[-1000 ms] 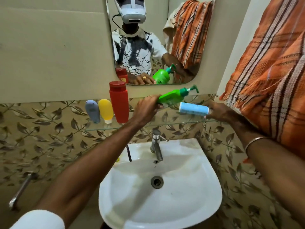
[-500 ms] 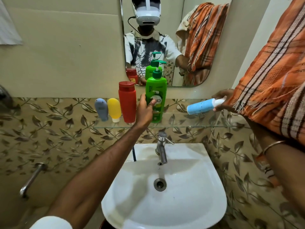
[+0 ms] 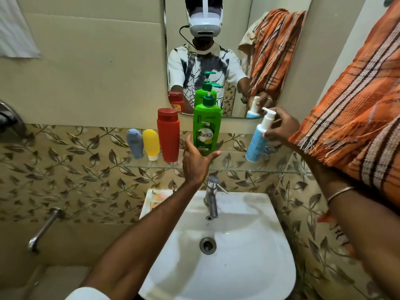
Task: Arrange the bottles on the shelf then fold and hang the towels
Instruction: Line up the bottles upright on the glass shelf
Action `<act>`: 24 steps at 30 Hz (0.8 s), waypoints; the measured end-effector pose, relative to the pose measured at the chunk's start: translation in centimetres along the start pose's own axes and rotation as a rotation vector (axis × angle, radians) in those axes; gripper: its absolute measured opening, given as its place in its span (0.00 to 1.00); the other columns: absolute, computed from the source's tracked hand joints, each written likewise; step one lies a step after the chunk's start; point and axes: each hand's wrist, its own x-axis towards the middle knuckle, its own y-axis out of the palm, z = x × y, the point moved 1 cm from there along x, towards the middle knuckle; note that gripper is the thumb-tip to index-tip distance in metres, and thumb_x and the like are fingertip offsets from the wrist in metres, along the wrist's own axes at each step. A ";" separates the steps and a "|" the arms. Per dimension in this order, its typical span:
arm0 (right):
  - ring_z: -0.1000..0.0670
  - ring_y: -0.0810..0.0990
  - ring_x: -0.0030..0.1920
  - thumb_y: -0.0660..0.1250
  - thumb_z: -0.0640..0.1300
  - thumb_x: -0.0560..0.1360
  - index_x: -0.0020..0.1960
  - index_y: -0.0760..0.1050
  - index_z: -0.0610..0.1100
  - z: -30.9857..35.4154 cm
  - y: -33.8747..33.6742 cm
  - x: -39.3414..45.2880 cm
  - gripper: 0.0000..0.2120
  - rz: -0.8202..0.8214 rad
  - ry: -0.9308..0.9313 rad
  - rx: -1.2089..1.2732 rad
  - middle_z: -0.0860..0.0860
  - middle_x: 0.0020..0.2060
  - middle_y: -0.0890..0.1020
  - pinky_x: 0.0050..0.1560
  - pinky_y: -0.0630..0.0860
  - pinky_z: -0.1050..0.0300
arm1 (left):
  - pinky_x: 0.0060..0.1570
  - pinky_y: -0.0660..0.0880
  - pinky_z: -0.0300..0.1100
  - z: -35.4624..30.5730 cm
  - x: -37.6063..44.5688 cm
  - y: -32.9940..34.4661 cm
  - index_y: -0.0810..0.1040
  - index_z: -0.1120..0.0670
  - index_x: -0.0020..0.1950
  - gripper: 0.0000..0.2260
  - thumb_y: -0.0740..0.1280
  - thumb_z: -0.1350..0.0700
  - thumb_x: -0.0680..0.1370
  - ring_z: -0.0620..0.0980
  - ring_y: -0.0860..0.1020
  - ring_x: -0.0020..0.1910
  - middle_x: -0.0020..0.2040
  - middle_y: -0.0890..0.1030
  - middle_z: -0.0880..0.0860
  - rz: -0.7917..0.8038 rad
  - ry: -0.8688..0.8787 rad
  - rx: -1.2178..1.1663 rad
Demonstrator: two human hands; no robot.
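Left hand [image 3: 195, 161] grip released, fingers spread just below the green Vatika pump bottle [image 3: 207, 128], now upright on the glass shelf [image 3: 238, 167] | right hand [image 3: 280, 126] grip grasps blue pump bottle [image 3: 257, 141], tilted, base at the shelf for standing | orange towel [image 3: 355, 118] draped over right arm, freeing both hands

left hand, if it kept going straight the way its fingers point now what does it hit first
Most likely the green bottle: the left hand is open right at the bottle's base on the glass shelf, fingers aimed at it. Whether they already touch it is unclear from this view.
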 end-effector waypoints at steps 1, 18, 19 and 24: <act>0.39 0.81 0.52 0.76 0.31 0.67 0.67 0.73 0.44 0.2 0.4 -0.3 0.31 -0.022 0.004 0.010 0.46 0.53 0.79 0.43 0.83 0.57 | 0.51 0.81 0.53 0.1 -0.3 0.3 0.57 0.53 0.76 0.49 0.80 0.40 0.64 0.57 0.80 0.57 0.63 0.79 0.59 -0.025 -0.002 0.034; 0.45 0.80 0.58 0.80 0.34 0.63 0.68 0.68 0.53 0.1 7.3 -0.6 0.39 0.202 -0.049 0.266 0.51 0.55 0.81 0.57 0.81 0.44 | 0.49 0.81 0.53 1.3 -1.7 -1.1 0.64 0.56 0.74 0.40 0.78 0.46 0.69 0.59 0.82 0.54 0.59 0.81 0.60 -0.230 0.031 0.217; 0.43 0.80 0.59 0.80 0.33 0.62 0.68 0.67 0.53 0.0 7.6 -0.7 0.41 0.201 -0.057 0.268 0.51 0.56 0.81 0.58 0.81 0.44 | 0.48 0.81 0.53 1.2 -1.7 -1.2 0.64 0.56 0.73 0.39 0.79 0.46 0.69 0.59 0.82 0.54 0.58 0.81 0.59 -0.233 0.026 0.222; 0.45 0.80 0.58 0.78 0.28 0.65 0.64 0.69 0.46 0.2 9.5 -1.0 0.34 0.233 -0.059 0.305 0.47 0.57 0.80 0.59 0.79 0.50 | 0.47 0.81 0.53 1.0 -1.6 -1.3 0.64 0.55 0.72 0.39 0.79 0.45 0.68 0.60 0.82 0.54 0.58 0.82 0.59 -0.248 0.011 0.238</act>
